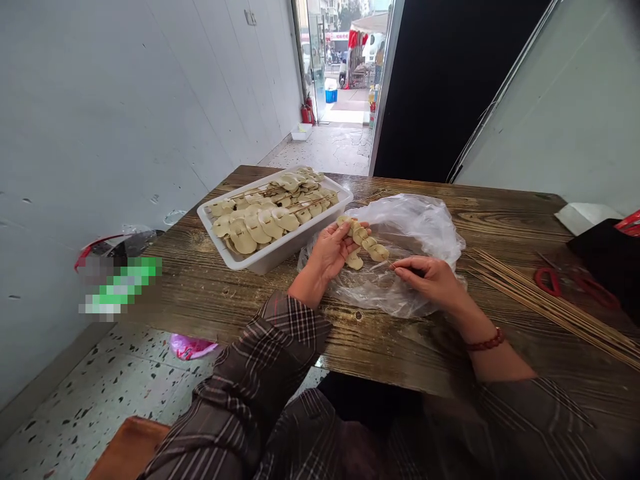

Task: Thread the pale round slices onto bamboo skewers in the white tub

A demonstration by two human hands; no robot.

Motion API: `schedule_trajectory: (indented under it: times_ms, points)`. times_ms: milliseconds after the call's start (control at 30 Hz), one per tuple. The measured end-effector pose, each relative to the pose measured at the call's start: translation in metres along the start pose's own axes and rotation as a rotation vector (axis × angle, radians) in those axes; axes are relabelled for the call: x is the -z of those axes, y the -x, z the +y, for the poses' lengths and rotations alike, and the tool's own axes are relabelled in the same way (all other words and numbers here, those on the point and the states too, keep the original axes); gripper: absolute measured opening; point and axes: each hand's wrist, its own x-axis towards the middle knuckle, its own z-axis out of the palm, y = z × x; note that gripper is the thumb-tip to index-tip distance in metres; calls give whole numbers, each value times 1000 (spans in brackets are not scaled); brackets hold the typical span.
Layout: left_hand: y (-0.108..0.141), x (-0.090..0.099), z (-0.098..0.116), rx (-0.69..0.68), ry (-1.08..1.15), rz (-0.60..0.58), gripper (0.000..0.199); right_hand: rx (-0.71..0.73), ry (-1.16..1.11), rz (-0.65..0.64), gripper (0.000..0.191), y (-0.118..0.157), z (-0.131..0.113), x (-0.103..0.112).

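Observation:
My left hand [334, 250] is closed around a row of pale, round, flat slices [367, 240] threaded on a thin wooden skewer. The bare end of that skewer [391, 264] is pinched between the fingertips of my right hand [427, 277]. Just below the held row, a loose pale slice [355, 261] lies on a clear plastic bag [420, 227]. To the left stands a white plastic tub [270, 257] heaped with skewered slices [260, 227]. What exactly the slices are made of, I cannot tell.
Bare bamboo skewers [555, 307] lie in a bundle on the right of the wooden table [210, 293], beside red-handled scissors [547, 281]. A black bag [607, 257] and white paper [587, 218] sit at the right edge. Beyond the table is an open doorway with a fire extinguisher [307, 112].

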Motion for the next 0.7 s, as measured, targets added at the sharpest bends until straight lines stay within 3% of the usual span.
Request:
schedule_trajectory:
  times_ms: [700]
  points:
    - [4,-5,-2,-11,-9,13,11,97,58,127,20,0,0,-10]
